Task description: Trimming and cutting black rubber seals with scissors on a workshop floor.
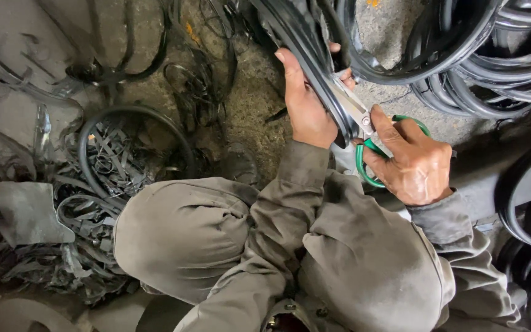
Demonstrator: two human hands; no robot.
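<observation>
Knees (185, 233) nearest; rubber scraps (93, 178) left, stacked tyres (499, 67) right.

Rough grey concrete floor (250, 101), dusty and stained, bare only in a patch at the upper middle. At left, a heap of black rubber scraps (102, 163), thin strips and curls tangled together, lying straight on it. Among them a black rubber ring (135, 110), flat on the ground, with scraps inside it. Beside that, at far left, a flat grey sheet of rubber (29, 212). At upper right and far right, stacks of black rubber hoops (493, 92) piled close together.
</observation>
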